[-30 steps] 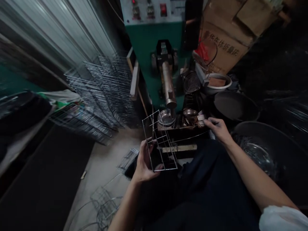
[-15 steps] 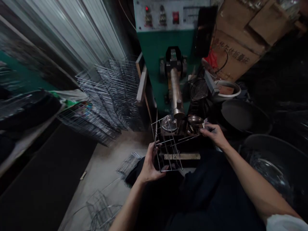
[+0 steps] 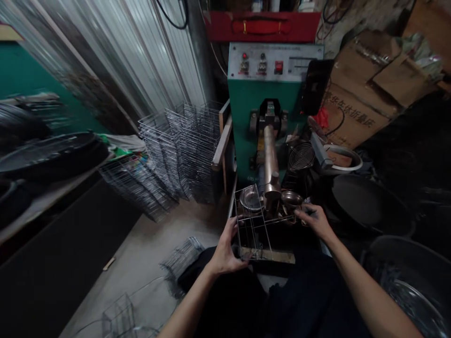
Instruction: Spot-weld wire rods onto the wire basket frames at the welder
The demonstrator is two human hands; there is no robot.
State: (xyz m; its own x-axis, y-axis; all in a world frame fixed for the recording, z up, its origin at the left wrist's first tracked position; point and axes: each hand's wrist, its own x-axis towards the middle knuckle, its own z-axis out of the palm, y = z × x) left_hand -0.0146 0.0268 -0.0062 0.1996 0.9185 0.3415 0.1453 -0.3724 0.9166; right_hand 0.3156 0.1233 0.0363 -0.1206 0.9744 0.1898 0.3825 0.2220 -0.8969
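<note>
A thin metal wire rack (image 3: 254,225) is tilted up in front of me, its left side gripped by my left hand (image 3: 227,251). My right hand (image 3: 313,218) is closed in a pinch on the end of a thin wire piece (image 3: 285,218) that reaches left to the rack. Whether the wire piece is joined to the rack, I cannot tell. Just beyond both hands, the round metal arm (image 3: 270,159) of a green spot-welding machine (image 3: 243,126) points towards me. A metal bowl (image 3: 251,199) sits behind the rack, and a smaller metal dish (image 3: 291,198) is near my right fingertips.
Tall stacks of wire racks (image 3: 179,145) stand left of the machine. More wire racks (image 3: 183,256) lie on the floor (image 3: 141,253). To the right are a dark round pan (image 3: 369,202), a large dark basin (image 3: 405,263) and a cardboard box (image 3: 366,98). A red case (image 3: 264,28) tops the machine.
The view has tilted up and left, so the machine sits lower and further right. The wire piece and rack have come nearer the machine's arm. Both hands keep their grip.
</note>
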